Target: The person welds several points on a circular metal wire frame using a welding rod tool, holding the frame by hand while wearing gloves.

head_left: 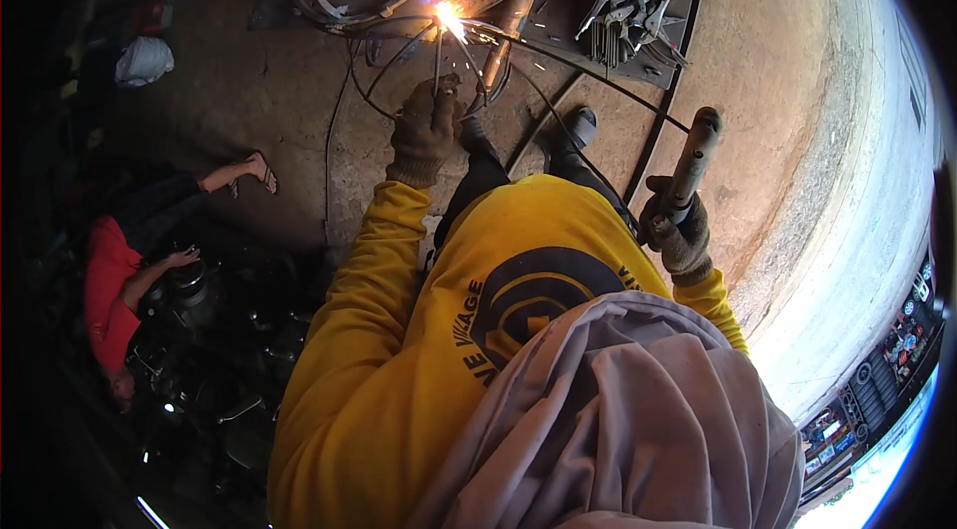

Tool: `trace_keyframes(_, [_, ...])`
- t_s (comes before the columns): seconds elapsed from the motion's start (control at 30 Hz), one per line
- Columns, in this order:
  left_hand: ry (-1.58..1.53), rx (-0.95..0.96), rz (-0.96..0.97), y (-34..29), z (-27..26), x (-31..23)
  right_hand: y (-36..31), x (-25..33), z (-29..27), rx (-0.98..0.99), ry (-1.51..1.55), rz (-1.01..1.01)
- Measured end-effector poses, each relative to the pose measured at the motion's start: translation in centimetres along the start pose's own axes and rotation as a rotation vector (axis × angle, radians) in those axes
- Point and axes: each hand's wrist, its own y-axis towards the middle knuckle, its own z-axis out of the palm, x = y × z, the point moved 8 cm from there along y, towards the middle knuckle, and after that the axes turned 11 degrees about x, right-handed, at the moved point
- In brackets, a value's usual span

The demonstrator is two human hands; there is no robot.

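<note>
Draped cloth: mauve-grey folds fill the lower foreground, over a yellow top with a dark round print.
Right hand: the gloved right hand is wrapped firmly around a tubular holder, whose upper part sticks out beyond the fingers.
Long rod: a thin dark rod slants from the holder up and leftward to the glare, its far end well apart from the right fingers.
Welding glare: 1 bright spot with sparks, just above the left hand.
Left hand: the gloved left hand has its fingers curled at the lower end of a thin upright bar; whether they grip it, I cannot tell.
Metalwork: thin bars spread below the glare, beyond the left fingertips; a copper-coloured pipe stands just right.
Metal plate: clamps and metal pieces lie heaped, upper right.
Co-worker: 1 person in a red shirt, far left.
</note>
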Motion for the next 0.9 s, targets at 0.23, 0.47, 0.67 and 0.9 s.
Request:
trace_keyframes(0.23, [0.833,-0.184,0.412,-1.6,0.2,-4.5,0.2,-0.4,0.1,0.020,0.012,-0.041])
trace_keyframes(0.47, [0.594,-0.061,0.230,-0.7,0.3,-2.3,0.1,0.6,-0.7,-0.063,0.032,-0.118])
trace_keyframes(0.67, [0.566,-0.057,0.178,-0.6,0.2,-0.9,0.0,0.3,-0.7,-0.073,0.028,-0.106])
trace_keyframes(0.9, [0.227,-0.080,0.013,-0.7,-0.8,-0.5,0.3,0.5,-0.7,-0.087,0.085,-0.143])
